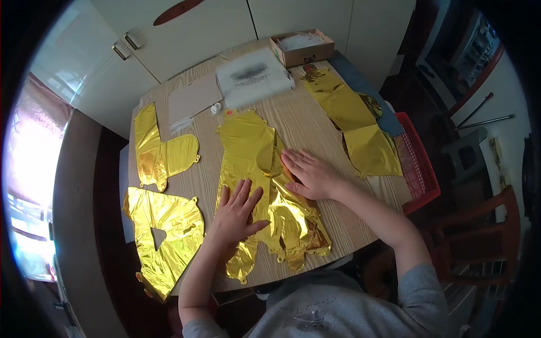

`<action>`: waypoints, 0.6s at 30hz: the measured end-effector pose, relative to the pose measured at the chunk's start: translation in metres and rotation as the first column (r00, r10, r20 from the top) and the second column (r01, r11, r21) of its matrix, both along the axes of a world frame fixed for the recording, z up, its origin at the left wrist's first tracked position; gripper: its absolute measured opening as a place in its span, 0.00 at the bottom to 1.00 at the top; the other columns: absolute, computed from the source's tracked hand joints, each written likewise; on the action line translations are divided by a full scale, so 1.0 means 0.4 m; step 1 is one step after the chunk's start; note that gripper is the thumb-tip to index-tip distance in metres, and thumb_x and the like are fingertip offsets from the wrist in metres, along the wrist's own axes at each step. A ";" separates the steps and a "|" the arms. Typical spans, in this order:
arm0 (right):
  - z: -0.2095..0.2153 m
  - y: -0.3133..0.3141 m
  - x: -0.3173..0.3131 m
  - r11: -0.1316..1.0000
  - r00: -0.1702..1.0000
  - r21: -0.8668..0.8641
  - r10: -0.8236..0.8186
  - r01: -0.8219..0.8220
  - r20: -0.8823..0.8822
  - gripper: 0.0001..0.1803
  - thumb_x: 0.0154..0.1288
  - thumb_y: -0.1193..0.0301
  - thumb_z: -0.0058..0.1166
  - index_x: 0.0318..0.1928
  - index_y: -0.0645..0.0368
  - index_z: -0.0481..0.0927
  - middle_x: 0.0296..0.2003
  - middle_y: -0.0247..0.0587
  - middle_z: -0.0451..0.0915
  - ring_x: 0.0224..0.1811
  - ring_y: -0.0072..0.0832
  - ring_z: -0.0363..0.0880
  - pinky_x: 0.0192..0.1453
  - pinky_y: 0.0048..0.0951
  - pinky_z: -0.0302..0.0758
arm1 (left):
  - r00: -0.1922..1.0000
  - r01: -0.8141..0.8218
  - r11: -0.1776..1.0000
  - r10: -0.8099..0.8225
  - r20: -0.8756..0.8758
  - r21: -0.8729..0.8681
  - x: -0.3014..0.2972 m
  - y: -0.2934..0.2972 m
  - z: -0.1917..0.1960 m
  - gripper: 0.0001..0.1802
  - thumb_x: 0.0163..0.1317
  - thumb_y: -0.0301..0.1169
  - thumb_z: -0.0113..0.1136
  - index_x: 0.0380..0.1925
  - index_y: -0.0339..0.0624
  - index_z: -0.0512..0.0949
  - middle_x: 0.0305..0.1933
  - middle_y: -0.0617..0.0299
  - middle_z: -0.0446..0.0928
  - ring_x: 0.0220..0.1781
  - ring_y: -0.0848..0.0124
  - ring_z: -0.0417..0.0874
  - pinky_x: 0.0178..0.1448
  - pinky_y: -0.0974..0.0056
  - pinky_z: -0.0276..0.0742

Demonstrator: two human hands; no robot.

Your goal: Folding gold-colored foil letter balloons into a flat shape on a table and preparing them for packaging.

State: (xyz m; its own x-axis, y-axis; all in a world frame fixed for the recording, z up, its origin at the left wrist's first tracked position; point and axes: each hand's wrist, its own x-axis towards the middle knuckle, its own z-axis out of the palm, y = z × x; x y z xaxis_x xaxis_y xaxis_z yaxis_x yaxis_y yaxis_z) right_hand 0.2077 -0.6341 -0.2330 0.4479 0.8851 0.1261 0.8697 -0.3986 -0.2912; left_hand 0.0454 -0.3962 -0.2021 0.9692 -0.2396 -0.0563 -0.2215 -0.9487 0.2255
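Both hands, left hand (238, 209) and right hand (309, 173), lie flat with fingers spread on the gold foil balloon (265, 186); pressing gently outward seems best to avoid creases.

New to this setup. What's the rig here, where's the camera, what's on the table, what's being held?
There is no machine: a person works with two bare hands. The single picture comes from a wide fisheye camera on the person's head, looking down, so straight edges bend near the rim.

Both hands lie flat and open on a flattened gold foil balloon in the middle of the wooden table: the left hand on its lower left part, the right hand at its right edge. Neither hand grips anything.

Around it lie more gold foil balloons at left, lower left and right, plus a clear plastic packet and an open cardboard box.
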 end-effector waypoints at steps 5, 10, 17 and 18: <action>0.000 0.000 -0.003 1.000 1.000 -0.006 0.007 -0.007 0.011 0.46 0.73 0.41 0.34 0.74 0.67 0.47 0.74 0.56 0.50 0.78 0.43 0.48 0.80 0.41 0.44 | 0.999 0.048 0.998 -0.048 -0.015 -0.029 0.030 -0.001 0.006 0.49 0.55 0.62 0.60 0.72 0.48 0.60 0.77 0.42 0.51 0.79 0.46 0.50 0.78 0.40 0.41; 0.007 -0.005 -0.018 0.999 1.000 -0.036 0.008 -0.007 0.028 0.47 0.72 0.40 0.35 0.74 0.67 0.48 0.74 0.56 0.50 0.78 0.43 0.48 0.81 0.41 0.43 | 0.995 0.093 0.995 -0.094 -0.016 -0.032 0.043 0.004 0.004 0.50 0.55 0.62 0.60 0.72 0.48 0.60 0.77 0.42 0.51 0.79 0.46 0.49 0.78 0.40 0.43; 0.006 -0.027 -0.055 0.998 0.998 -0.065 0.014 -0.009 0.067 0.47 0.71 0.39 0.37 0.73 0.68 0.51 0.74 0.55 0.52 0.78 0.43 0.48 0.80 0.40 0.44 | 0.991 0.136 0.991 -0.136 0.014 -0.017 0.016 -0.013 0.000 0.49 0.54 0.61 0.60 0.71 0.48 0.61 0.77 0.42 0.52 0.79 0.46 0.51 0.77 0.40 0.47; 0.010 -0.032 -0.063 0.998 0.997 -0.065 0.017 -0.012 0.076 0.47 0.71 0.40 0.37 0.73 0.68 0.51 0.74 0.56 0.53 0.78 0.43 0.49 0.80 0.40 0.45 | 0.990 0.139 0.990 -0.139 0.026 -0.015 0.012 -0.014 0.000 0.48 0.54 0.62 0.60 0.71 0.49 0.61 0.76 0.43 0.53 0.78 0.47 0.52 0.77 0.41 0.47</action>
